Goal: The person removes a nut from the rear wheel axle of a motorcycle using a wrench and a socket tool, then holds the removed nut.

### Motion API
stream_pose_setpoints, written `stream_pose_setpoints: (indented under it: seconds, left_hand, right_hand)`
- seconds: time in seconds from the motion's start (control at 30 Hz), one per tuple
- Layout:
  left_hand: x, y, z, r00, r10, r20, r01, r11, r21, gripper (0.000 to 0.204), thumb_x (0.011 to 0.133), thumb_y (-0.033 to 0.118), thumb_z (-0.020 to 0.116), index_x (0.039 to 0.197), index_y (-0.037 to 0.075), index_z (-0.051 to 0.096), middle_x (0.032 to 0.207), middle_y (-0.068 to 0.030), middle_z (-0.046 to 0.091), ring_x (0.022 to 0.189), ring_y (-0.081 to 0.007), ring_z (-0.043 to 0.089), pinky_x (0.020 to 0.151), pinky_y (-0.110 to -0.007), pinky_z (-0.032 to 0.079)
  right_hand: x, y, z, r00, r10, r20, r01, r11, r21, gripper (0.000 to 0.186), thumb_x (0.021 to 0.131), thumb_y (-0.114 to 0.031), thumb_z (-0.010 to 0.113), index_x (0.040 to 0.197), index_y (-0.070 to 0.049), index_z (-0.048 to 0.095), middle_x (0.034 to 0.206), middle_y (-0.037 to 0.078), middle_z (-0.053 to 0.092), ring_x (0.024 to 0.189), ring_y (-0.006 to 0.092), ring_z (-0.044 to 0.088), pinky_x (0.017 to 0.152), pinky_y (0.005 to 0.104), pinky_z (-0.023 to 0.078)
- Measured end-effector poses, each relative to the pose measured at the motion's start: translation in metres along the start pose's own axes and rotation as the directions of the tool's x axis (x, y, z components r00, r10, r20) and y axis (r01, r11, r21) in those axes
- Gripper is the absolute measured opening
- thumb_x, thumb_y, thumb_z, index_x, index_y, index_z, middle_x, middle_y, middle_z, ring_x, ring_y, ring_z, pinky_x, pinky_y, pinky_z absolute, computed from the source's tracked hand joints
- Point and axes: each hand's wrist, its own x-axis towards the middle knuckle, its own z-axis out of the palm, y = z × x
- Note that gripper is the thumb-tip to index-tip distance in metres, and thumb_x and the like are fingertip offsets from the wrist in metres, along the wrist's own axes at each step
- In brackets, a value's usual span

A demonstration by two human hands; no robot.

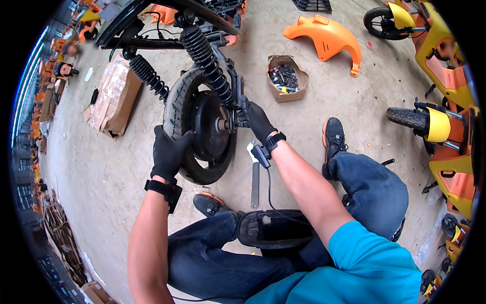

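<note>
Wheel (206, 134) lay at 2 o'clock from your left hand (171, 152), which clasped its tyre (173, 109); 9 o'clock from your right hand (259, 120), closure not discernible.

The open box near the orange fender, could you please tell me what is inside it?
The box holds a heap of small dark parts, with a yellow piece near the front; whatever lies beneath is hidden.
</note>
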Motion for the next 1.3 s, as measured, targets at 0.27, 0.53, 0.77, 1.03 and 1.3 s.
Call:
stream_pose_setpoints:
  seconds: [0.27,0.53,0.77,1.03,1.3]
  left_hand:
    - [-0.005,0.005,-0.003,1.0,0.007,0.015,-0.007,0.999,0.04,0.056,0.074,0.03,0.079,0.105,-0.004,0.046,0.094,-0.0249,0.067,0.085,-0.0339,0.068,0.075,-0.041,0.053]
    - [0.012,0.01,0.007,0.998,0.065,-0.007,-0.065,0.992,-0.105,0.049,0.077,0.023,0.076,0.108,-0.003,0.049,0.1,-0.0195,0.067,0.09,-0.0271,0.066,0.08,-0.037,0.051]
    - [0.017,0.01,0.009,0.998,0.06,-0.024,-0.063,0.989,-0.132,0.05,0.077,0.023,0.077,0.11,-0.003,0.05,0.102,-0.0193,0.067,0.091,-0.0259,0.065,0.082,-0.037,0.051]
    - [0.011,0.005,0.009,0.999,0.043,-0.002,-0.042,0.991,-0.127,0.048,0.079,0.021,0.076,0.112,-0.003,0.049,0.105,-0.0178,0.066,0.094,-0.0253,0.064,0.084,-0.037,0.05]
    - [-0.021,-0.012,0.002,0.993,0.102,0.055,-0.093,0.984,-0.149,0.043,0.082,0.014,0.073,0.114,0.0,0.048,0.11,-0.0129,0.062,0.1,-0.0202,0.059,0.089,-0.035,0.046]
  right_hand:
    - [0.028,-0.034,0.01,0.982,-0.169,-0.087,0.069,0.742,-0.666,0.051,0.099,-0.048,0.045,0.102,0.001,0.054,0.079,0.022,0.063,0.077,0.0339,0.065,0.069,0.0428,0.048]
    - [0.074,-0.032,-0.002,0.989,-0.137,0.053,0.144,0.974,-0.176,0.051,0.09,-0.05,0.06,0.092,0.001,0.066,0.075,0.009,0.063,0.071,0.0165,0.057,0.067,0.0341,0.045]
    - [0.087,-0.035,0.001,0.999,-0.05,0.021,0.051,0.999,-0.01,0.039,0.088,-0.039,0.066,0.086,0.001,0.066,0.07,0.004,0.061,0.064,0.0115,0.055,0.059,0.0295,0.043]
    - [0.08,-0.038,0.014,0.993,-0.07,-0.091,0.082,0.987,0.136,0.028,0.086,-0.03,0.067,0.085,-0.002,0.066,0.069,0.002,0.061,0.061,0.0112,0.055,0.056,0.0296,0.042]
    - [0.086,-0.034,0.015,0.989,-0.06,-0.138,0.051,0.997,-0.065,0.037,0.086,-0.036,0.066,0.083,0.001,0.066,0.067,0.007,0.063,0.06,0.0156,0.058,0.059,0.0341,0.046]
